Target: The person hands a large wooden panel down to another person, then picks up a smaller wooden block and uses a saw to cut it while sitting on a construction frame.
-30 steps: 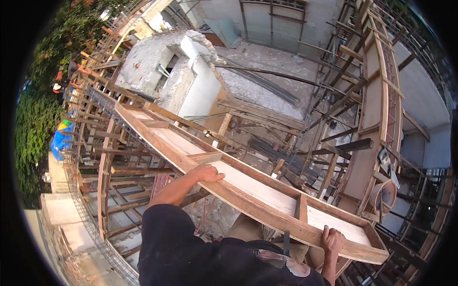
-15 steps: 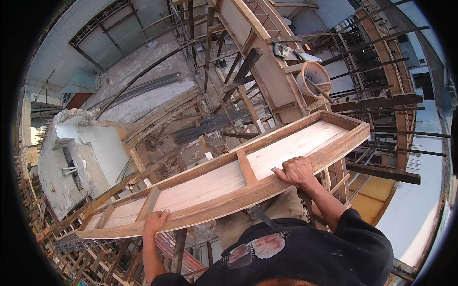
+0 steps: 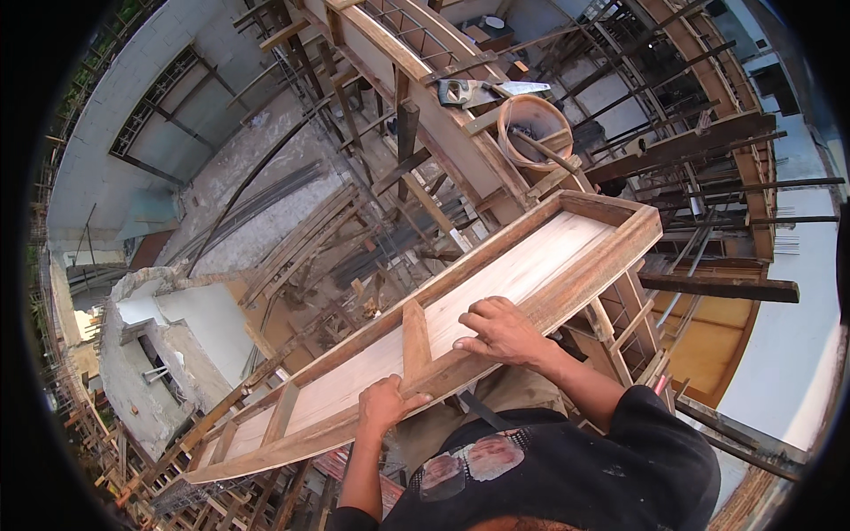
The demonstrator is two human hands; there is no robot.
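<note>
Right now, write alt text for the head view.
A person's left hand and right hand hold the near edge of a long, shallow wooden frame. Near its right end are a round bucket and, farther off, a saw; planks lie lower down.

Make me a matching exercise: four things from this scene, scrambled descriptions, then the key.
Things:
1. left hand
2. handsaw
3. bucket
4. wooden frame

Descriptions:
A. round and open-topped, with wood pieces inside
B. on the frame's near rail
C. long, divided by crosspieces
D. lying beside the bucket, blade pointing right

Pairs: 1-B, 2-D, 3-A, 4-C
</note>
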